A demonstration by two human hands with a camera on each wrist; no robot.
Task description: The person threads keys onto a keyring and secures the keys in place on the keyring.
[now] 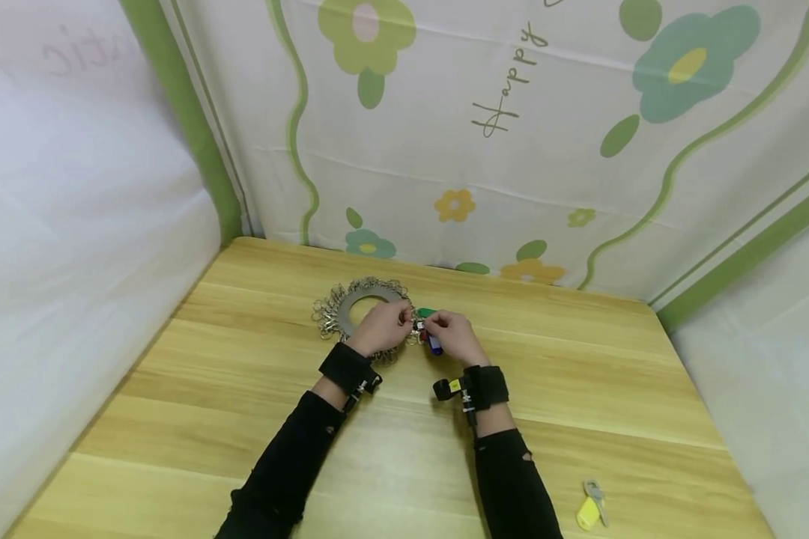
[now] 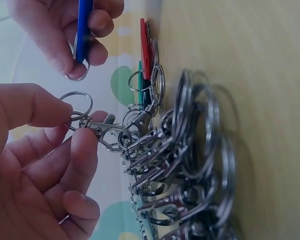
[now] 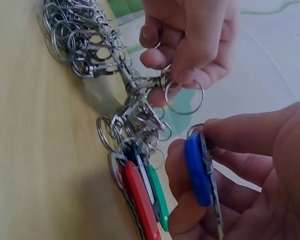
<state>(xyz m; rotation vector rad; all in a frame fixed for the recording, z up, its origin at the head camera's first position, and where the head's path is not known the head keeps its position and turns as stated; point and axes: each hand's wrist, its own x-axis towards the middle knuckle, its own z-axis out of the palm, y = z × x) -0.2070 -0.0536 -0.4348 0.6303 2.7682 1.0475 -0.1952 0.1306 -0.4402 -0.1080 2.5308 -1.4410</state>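
A flat grey metal ring (image 1: pixel 344 313) lies on the table, lined with snap hooks and split rings (image 2: pixel 205 130). My left hand (image 1: pixel 383 328) reaches over it and pinches one snap hook (image 2: pixel 94 126) with a split ring (image 3: pixel 202 97) on its end. Close by on the right, my right hand (image 1: pixel 455 335) holds a blue key tag (image 3: pixel 195 167) with a key (image 3: pixel 212 192), pinched by its small ring. That small ring is apart from the split ring. A red key tag (image 3: pixel 140 200) and a green key tag (image 3: pixel 159 197) hang from neighbouring hooks.
On the wooden table (image 1: pixel 404 464), a yellow key tag (image 1: pixel 588 514) with a key (image 1: pixel 595 492) lies at the front right. A flowered white cloth (image 1: pixel 404 150) stands behind the table, with white cloth on both sides.
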